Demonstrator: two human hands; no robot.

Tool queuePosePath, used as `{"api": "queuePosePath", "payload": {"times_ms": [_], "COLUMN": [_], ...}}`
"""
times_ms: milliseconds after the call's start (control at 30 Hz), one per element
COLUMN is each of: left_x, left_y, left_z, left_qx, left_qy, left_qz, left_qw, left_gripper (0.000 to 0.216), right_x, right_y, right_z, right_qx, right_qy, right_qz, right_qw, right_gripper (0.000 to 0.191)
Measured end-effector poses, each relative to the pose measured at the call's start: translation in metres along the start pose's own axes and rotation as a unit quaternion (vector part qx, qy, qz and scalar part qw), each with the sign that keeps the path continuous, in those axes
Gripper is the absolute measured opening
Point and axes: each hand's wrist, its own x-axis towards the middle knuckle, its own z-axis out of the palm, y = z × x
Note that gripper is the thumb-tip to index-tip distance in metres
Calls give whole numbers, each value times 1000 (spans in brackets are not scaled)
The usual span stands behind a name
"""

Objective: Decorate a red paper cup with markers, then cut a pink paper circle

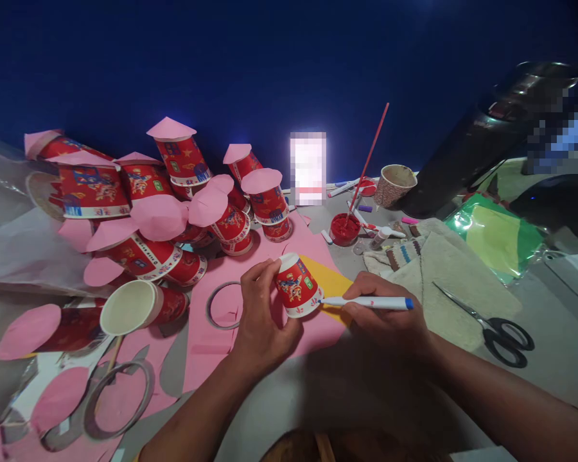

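My left hand [261, 321] is closed round a red printed paper cup [297, 285] that stands upside down on a yellow paper sheet [328, 280]. My right hand [390, 321] grips a white marker with a blue cap [370, 302], its tip touching the cup's rim at the paper. Both sheets lie on a large pink paper [221, 346].
A heap of red cups with pink paper lids [164, 192] fills the left. Tape rings [220, 305] and an open cup [131, 308] lie nearby. A red paint pot with a brush [344, 228], markers, a towel [438, 269] and black scissors [501, 330] are on the right.
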Motion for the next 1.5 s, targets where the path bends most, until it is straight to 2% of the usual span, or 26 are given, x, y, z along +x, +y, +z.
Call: {"api": "queuePosePath", "payload": {"times_ms": [100, 567, 800, 1200, 1500], "left_x": [0, 0, 1, -3, -3], "left_y": [0, 1, 1, 0, -1], "left_z": [-1, -2, -2, 0, 0], "left_qx": [0, -7, 7, 11, 10], "left_qy": [1, -5, -4, -13, -14], "left_qz": [7, 6, 18, 27, 29], "left_qw": [1000, 1000, 1000, 999, 999], "left_gripper": [88, 88, 89, 87, 86], "right_x": [0, 0, -2, 1, 0], "right_y": [-3, 0, -2, -4, -8], "right_z": [-1, -2, -1, -2, -3], "right_qx": [1, 1, 11, -30, -29], "right_qy": [6, 7, -22, -34, 11], "right_qz": [15, 3, -60, -118, -99], "right_qw": [1000, 1000, 998, 992, 995], "right_gripper": [9, 8, 11, 12, 12]}}
